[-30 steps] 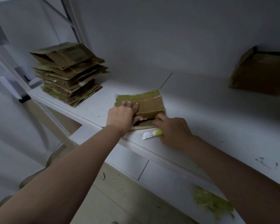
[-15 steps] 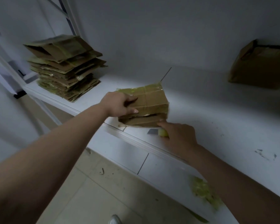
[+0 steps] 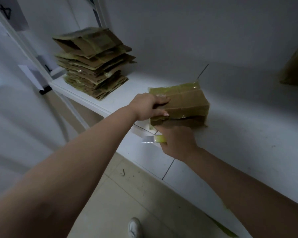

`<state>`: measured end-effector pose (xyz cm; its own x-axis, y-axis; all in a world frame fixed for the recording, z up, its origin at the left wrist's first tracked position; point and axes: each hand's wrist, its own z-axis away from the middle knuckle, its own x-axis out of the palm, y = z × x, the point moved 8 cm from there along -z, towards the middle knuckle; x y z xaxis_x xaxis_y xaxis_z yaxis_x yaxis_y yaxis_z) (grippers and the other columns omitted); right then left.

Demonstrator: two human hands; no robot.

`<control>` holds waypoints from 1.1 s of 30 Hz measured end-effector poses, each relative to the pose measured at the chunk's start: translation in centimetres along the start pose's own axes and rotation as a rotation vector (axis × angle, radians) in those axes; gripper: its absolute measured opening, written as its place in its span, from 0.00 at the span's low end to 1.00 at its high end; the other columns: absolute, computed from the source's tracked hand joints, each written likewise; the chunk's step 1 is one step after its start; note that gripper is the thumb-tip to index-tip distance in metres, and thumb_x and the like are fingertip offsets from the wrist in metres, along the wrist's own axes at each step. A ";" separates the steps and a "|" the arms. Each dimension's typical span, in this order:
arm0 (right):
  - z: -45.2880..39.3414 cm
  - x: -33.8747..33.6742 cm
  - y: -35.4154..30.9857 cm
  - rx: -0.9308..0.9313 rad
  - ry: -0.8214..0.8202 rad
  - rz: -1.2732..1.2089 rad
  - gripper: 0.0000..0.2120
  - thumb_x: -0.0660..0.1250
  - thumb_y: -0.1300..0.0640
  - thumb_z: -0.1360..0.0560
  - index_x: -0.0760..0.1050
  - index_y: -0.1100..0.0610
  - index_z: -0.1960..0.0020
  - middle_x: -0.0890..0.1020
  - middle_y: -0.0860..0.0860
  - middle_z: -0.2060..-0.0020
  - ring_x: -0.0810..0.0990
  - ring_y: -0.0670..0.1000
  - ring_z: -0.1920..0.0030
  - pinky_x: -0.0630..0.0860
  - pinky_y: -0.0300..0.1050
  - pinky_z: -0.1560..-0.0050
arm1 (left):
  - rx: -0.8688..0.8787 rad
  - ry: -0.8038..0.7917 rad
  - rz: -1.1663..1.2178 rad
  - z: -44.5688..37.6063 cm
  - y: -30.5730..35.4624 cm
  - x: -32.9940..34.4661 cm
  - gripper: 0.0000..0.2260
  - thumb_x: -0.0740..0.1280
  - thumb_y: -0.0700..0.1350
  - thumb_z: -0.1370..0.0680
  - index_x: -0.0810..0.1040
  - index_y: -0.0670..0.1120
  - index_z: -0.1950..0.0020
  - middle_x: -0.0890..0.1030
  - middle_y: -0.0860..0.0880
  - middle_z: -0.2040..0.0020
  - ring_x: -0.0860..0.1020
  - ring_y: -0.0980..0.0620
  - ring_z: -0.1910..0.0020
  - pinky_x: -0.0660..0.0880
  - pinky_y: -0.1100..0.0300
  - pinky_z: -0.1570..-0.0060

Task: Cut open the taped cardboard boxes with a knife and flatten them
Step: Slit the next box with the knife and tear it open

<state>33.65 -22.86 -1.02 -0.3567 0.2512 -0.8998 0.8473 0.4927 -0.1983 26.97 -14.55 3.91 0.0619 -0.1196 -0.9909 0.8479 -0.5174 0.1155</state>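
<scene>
Box: the brown cardboard box wrapped in shiny yellowish tape (image 3: 184, 103) is what I see first in the head view; it sits near the front edge of the white shelf surface (image 3: 248, 134), its taped top tilted toward the camera.
Surface: the white shelf top is scuffed with dark marks at the right, and a thin dark seam runs across it behind the box.
Room: a plain pale wall rises behind the shelf, a white metal upright stands at the far left, and pale floor tiles lie below, where I see the toe of a white shoe (image 3: 134, 227).
Stack: a tall pile of flattened brown cardboard boxes (image 3: 95, 66) rests at the shelf's left end, well apart from the box.
Hard to make out: another brown cardboard box (image 3: 296, 66) is cut off by the right edge; the light is dim, and a greenish scrap low at the right edge is too blurred to name.
Left hand: my left hand (image 3: 148, 107) grips the box's left end, thumb on the near side, fingers curled over the top.
Right hand: my right hand (image 3: 177, 140) is closed around a yellow-handled knife (image 3: 155, 139) just below the box's near face, the short pale blade pointing left, clear of the cardboard.
</scene>
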 end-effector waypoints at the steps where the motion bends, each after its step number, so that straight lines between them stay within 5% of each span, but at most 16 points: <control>1: 0.8 0.7 0.0 -0.020 -0.056 -0.002 0.18 0.74 0.55 0.36 0.80 0.55 0.46 0.84 0.54 0.57 0.82 0.57 0.64 0.76 0.43 0.67 | 0.005 0.000 -0.006 0.0 0.1 0.0 0.27 0.63 0.60 0.22 0.64 0.55 0.25 0.67 0.53 0.26 0.69 0.47 0.31 0.63 0.58 0.41; 4: 2.2 1.8 -0.3 -0.074 -0.185 0.000 0.25 0.71 0.54 0.31 0.74 0.54 0.35 0.76 0.51 0.35 0.83 0.58 0.53 0.79 0.49 0.57 | 0.023 -0.007 -0.035 0.0 0.2 0.1 0.27 0.62 0.60 0.22 0.64 0.55 0.24 0.67 0.53 0.25 0.70 0.47 0.31 0.64 0.58 0.41; 7: 1.8 1.7 0.4 -0.001 -0.248 -0.008 0.24 0.65 0.53 0.26 0.69 0.50 0.30 0.74 0.48 0.32 0.81 0.56 0.46 0.77 0.48 0.51 | 0.035 0.003 -0.051 0.0 0.0 0.3 0.27 0.61 0.61 0.22 0.62 0.56 0.24 0.64 0.54 0.24 0.69 0.47 0.31 0.65 0.57 0.40; 11: 1.7 -3.0 0.8 -0.104 0.194 -0.065 0.10 0.66 0.54 0.27 0.83 0.54 0.49 0.85 0.51 0.55 0.83 0.54 0.65 0.79 0.46 0.69 | 0.042 0.059 -0.122 0.6 0.4 0.6 0.29 0.60 0.61 0.21 0.57 0.56 0.22 0.61 0.54 0.23 0.70 0.48 0.31 0.66 0.57 0.40; 15: 2.1 -7.2 4.1 -0.032 0.457 0.098 0.15 0.67 0.51 0.27 0.80 0.54 0.43 0.81 0.50 0.42 0.76 0.51 0.77 0.71 0.38 0.77 | -0.013 0.108 -0.232 1.5 0.8 1.4 0.40 0.68 0.60 0.26 0.50 0.56 0.21 0.59 0.52 0.22 0.75 0.46 0.37 0.71 0.55 0.43; 19: 1.7 -5.3 9.6 0.232 0.147 0.282 0.37 0.76 0.47 0.34 0.67 0.55 0.29 0.72 0.58 0.32 0.77 0.56 0.74 0.67 0.39 0.73 | -0.071 0.147 -0.261 1.7 1.2 1.9 0.42 0.72 0.50 0.26 0.47 0.54 0.21 0.53 0.50 0.21 0.74 0.48 0.35 0.74 0.55 0.47; 22: 2.1 -3.6 12.5 0.339 -0.010 0.325 0.39 0.69 0.38 0.29 0.56 0.48 0.24 0.81 0.53 0.48 0.78 0.54 0.70 0.68 0.41 0.71 | -0.069 0.154 -0.277 1.7 1.5 1.5 0.38 0.69 0.48 0.23 0.47 0.53 0.21 0.53 0.50 0.20 0.75 0.48 0.36 0.74 0.56 0.48; 24: 1.7 -4.0 12.5 0.289 0.064 0.298 0.38 0.72 0.39 0.32 0.62 0.49 0.27 0.81 0.54 0.65 0.75 0.55 0.76 0.64 0.39 0.73 | -0.051 0.134 -0.280 1.9 1.9 1.3 0.36 0.66 0.49 0.21 0.46 0.52 0.21 0.52 0.49 0.20 0.75 0.48 0.37 0.73 0.56 0.49; 25: 1.4 -4.5 12.2 0.249 0.125 0.279 0.36 0.73 0.40 0.33 0.68 0.52 0.30 0.81 0.56 0.66 0.75 0.55 0.77 0.65 0.38 0.74 | -0.038 0.127 -0.286 1.9 1.9 1.2 0.35 0.65 0.48 0.21 0.46 0.52 0.21 0.52 0.49 0.20 0.75 0.48 0.37 0.73 0.56 0.48; 29: 0.3 -5.7 10.8 0.101 0.213 0.417 0.26 0.70 0.45 0.31 0.77 0.60 0.40 0.82 0.62 0.49 0.78 0.58 0.75 0.70 0.42 0.73 | 0.006 0.093 -0.305 1.9 1.8 1.0 0.33 0.62 0.49 0.21 0.47 0.50 0.21 0.52 0.48 0.20 0.75 0.47 0.37 0.73 0.55 0.47; 33: 0.1 -5.7 10.4 0.011 0.103 0.448 0.36 0.82 0.53 0.47 0.78 0.65 0.42 0.81 0.64 0.47 0.74 0.56 0.80 0.67 0.39 0.73 | 0.016 0.000 -0.386 1.4 2.4 1.1 0.37 0.64 0.49 0.22 0.46 0.48 0.20 0.50 0.47 0.20 0.70 0.48 0.32 0.71 0.55 0.43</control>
<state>44.58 -19.25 1.98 0.0092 0.5189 -0.8548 0.9308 0.3080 0.1970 28.35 -17.09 3.16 -0.2605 0.0867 -0.9616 0.8005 -0.5374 -0.2653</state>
